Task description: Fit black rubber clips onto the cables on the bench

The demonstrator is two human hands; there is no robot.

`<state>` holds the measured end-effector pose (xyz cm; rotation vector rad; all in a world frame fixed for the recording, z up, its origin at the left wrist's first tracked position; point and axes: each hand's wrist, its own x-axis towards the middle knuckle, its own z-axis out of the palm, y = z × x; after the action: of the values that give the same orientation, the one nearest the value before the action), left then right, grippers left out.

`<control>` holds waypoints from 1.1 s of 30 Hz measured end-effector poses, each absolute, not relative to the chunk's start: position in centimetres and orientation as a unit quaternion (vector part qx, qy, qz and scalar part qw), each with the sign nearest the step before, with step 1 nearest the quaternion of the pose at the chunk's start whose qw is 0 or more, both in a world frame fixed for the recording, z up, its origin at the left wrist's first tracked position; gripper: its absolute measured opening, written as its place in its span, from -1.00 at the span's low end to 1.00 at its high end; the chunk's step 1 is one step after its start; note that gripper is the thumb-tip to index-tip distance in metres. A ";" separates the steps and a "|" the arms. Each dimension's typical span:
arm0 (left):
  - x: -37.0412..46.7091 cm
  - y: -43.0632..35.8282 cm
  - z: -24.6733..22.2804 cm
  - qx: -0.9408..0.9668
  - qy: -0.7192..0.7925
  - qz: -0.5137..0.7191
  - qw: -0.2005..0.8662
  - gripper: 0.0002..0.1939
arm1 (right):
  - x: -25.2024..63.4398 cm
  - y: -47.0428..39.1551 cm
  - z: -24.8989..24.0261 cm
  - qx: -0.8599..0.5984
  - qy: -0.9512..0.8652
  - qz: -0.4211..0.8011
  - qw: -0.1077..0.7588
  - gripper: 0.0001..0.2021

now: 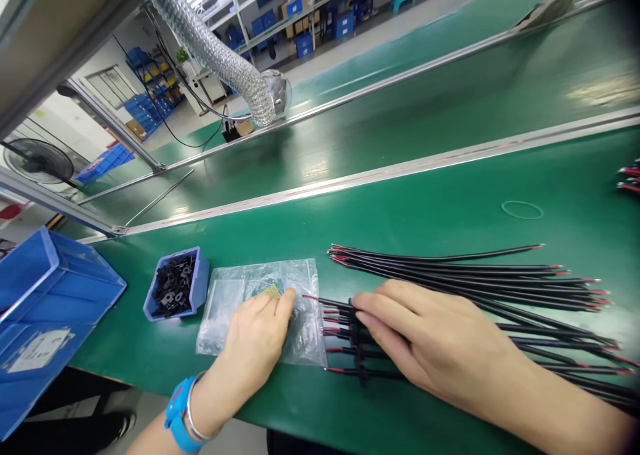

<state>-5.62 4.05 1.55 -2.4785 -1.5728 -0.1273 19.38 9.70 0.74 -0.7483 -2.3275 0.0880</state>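
Observation:
My right hand (430, 335) is closed, thumb and fingertips pinched at the end of a black cable (334, 302), where a small black part (358, 348) sits across the row. Other black cables with bare red and black wire ends lie side by side under that hand. My left hand (260, 335) rests on a clear plastic bag (220, 308), its fingers curled down; what the fingertips hold is hidden. A small yellowish piece (271, 291) shows just beyond them. Further back lies a loose bundle of black cables (450, 263).
A small blue bin (200, 278) of black parts stands left of the bag. A large blue crate (75, 275) is at the left edge. A rubber band (522, 209) lies at the back right. A metal rail (350, 183) and a silver duct (215, 48) are beyond.

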 end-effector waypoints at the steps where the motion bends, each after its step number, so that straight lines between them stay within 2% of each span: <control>1: -5.7 4.0 1.5 -0.827 -0.553 -0.070 0.067 -0.72 | 19.3 9.5 0.8 -0.283 -0.894 0.038 0.346 -0.76; 6: -4.7 2.1 1.1 -0.588 -0.678 -0.376 -0.227 -0.94 | 18.9 8.7 0.9 -0.259 -0.894 0.061 0.361 -0.75; 8: -3.7 1.2 0.8 -0.473 -0.659 -0.481 -0.334 -0.90 | 18.9 8.5 1.0 -0.253 -0.894 0.065 0.364 -0.74; 11: -2.3 0.4 0.4 -0.364 -0.607 -0.562 -0.429 -0.81 | 19.0 8.2 1.0 -0.248 -0.894 0.070 0.366 -0.75; 15: -1.7 0.3 0.2 -0.310 -0.574 -0.600 -0.463 -0.78 | 19.2 8.0 1.1 -0.244 -0.899 0.067 0.358 -0.75; 19: -1.8 0.2 0.2 -0.335 -0.553 -0.597 -0.476 -0.77 | 19.2 7.8 1.4 -0.230 -0.904 0.076 0.353 -0.73; 24: -1.2 -0.1 0.3 -0.322 -0.512 -0.595 -0.530 -0.49 | 19.3 7.7 1.9 -0.221 -0.906 0.077 0.353 -0.71; 25: -0.9 -0.1 0.3 -0.312 -0.508 -0.592 -0.542 -0.48 | 19.3 7.6 2.0 -0.217 -0.907 0.073 0.353 -0.70; 30: 0.2 -0.1 -0.2 -0.331 -0.478 -0.597 -0.553 -0.71 | 19.2 7.0 2.6 -0.196 -0.915 0.058 0.349 -0.62; 33: 0.5 0.0 -0.2 -0.381 -0.461 -0.602 -0.530 -0.73 | 19.1 6.5 2.5 -0.196 -0.916 0.072 0.343 -0.60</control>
<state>0.52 0.03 -0.16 -1.9126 -2.3133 -3.0208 19.12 6.53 2.50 -0.5096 -2.3805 0.1875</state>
